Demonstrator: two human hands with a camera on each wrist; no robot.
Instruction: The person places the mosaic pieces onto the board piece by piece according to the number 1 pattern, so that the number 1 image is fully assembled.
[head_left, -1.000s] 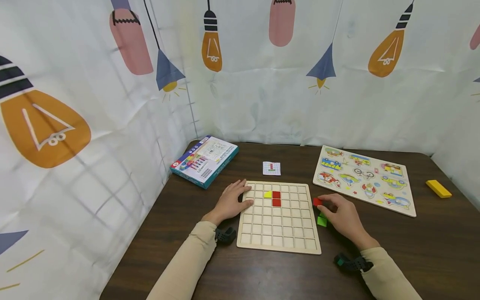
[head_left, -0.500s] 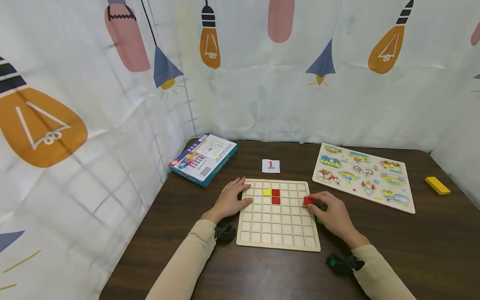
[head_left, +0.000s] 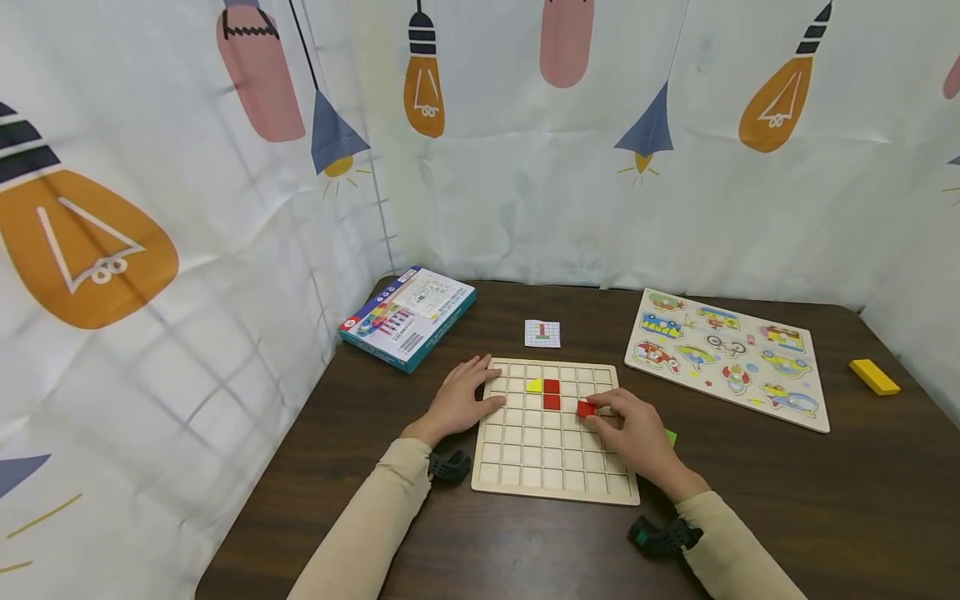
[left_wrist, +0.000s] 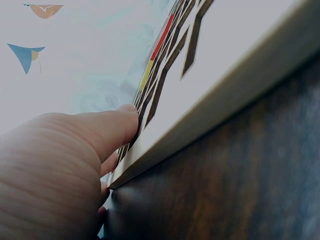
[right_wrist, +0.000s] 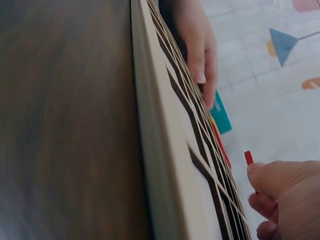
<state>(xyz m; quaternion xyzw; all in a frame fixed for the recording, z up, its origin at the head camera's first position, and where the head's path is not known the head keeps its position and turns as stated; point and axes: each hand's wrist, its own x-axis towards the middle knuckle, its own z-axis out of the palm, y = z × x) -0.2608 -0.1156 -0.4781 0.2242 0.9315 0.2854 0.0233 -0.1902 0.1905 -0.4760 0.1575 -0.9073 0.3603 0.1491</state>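
Note:
A wooden grid board [head_left: 525,479] lies on the table. My left hand [head_left: 456,404] rests at its left edge, fingers extended, with the thumb [left_wrist: 117,127] on the frame. My right hand [head_left: 633,429] pinches a red square tile [head_left: 585,408] between thumb and fingers, over the right half of the board. In the right wrist view this tile [right_wrist: 248,157] is held above the grid surface. Two red squares [head_left: 551,402] sit one below the other in the grid, with a yellow piece [head_left: 534,386] left of the upper one. A green piece [head_left: 671,437] is mostly hidden behind my right hand.
Behind the board lies a small pattern card [head_left: 542,333]. A boxed game [head_left: 408,319] is at the back left. A vehicle picture puzzle [head_left: 727,358] lies at the back right, and a yellow block [head_left: 874,377] is near the table's right side.
My right hand has carried the red tile leftward from beside the board to over its grid. The left hand has stayed at the left edge.

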